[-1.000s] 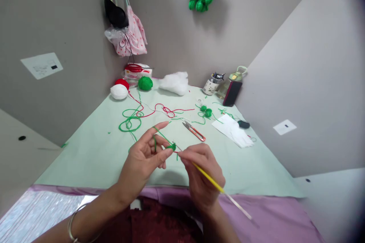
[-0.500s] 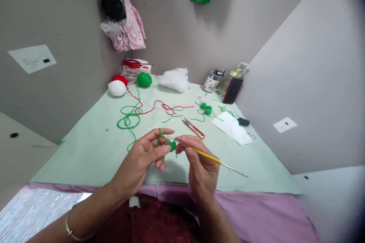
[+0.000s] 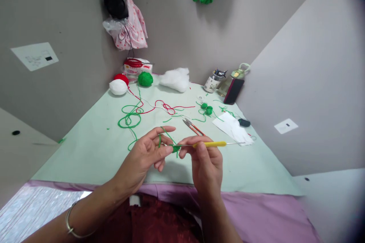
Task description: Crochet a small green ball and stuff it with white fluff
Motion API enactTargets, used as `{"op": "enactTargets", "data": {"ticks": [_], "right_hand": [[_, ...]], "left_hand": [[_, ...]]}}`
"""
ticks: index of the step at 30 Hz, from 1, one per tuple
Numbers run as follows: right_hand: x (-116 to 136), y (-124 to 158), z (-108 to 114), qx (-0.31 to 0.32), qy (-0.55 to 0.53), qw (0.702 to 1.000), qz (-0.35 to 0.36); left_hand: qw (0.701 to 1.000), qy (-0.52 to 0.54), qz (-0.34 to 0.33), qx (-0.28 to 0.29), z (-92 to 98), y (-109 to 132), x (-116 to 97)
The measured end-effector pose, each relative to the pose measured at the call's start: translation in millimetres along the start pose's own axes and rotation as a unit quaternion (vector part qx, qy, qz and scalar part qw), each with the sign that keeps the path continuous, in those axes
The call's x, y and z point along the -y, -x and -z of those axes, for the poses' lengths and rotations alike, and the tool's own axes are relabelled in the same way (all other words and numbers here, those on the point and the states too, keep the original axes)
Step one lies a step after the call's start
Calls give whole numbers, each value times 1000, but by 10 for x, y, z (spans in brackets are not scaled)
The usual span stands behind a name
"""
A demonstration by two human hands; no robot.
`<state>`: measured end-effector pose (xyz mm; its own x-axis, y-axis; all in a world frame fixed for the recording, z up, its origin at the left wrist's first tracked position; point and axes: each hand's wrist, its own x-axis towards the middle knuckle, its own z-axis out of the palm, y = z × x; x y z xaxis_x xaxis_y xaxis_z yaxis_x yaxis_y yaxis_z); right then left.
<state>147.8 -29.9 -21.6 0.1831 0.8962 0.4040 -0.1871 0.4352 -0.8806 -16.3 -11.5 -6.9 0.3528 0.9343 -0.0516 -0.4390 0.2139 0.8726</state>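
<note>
My left hand (image 3: 145, 155) pinches a small green crochet piece (image 3: 176, 148) between thumb and fingers, with green yarn (image 3: 129, 117) looped over the forefinger. My right hand (image 3: 203, 159) grips a yellow-handled crochet hook (image 3: 209, 144), held level, its tip in the green piece. Both hands hover above the near part of the pale green table cover (image 3: 94, 152).
Red-handled snips (image 3: 194, 127) lie just beyond my hands. Loose green and red yarn trails toward white (image 3: 118, 87), red (image 3: 122, 78) and green (image 3: 145, 79) yarn balls at the back left. White stuffing (image 3: 175, 79), a jar (image 3: 212, 81), a phone (image 3: 233, 91) and white paper (image 3: 232, 129) sit further right.
The hook swung from pointing down to the right up to level, and its tip went into the green piece. My left forefinger curled in slightly.
</note>
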Motion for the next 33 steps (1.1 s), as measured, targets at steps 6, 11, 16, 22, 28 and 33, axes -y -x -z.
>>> {"op": "enactTargets", "data": {"ticks": [6, 11, 16, 22, 28, 33], "right_hand": [[56, 34, 55, 35, 48, 998, 34], [116, 70, 99, 51, 162, 981, 91], [120, 57, 132, 95, 209, 958, 170], [-50, 98, 102, 98, 385, 856, 331], [-67, 109, 91, 31, 304, 913, 269], [-2, 3, 28, 24, 125, 984, 128]], "left_hand": [[1000, -20, -24, -3, 11, -2, 39], [996, -76, -40, -3, 60, -1, 56], [985, -157, -59, -31, 46, 22, 46], [986, -138, -71, -59, -56, 50, 74], [992, 87, 87, 13, 9, -45, 4], [996, 70, 57, 11, 4, -45, -14]]}}
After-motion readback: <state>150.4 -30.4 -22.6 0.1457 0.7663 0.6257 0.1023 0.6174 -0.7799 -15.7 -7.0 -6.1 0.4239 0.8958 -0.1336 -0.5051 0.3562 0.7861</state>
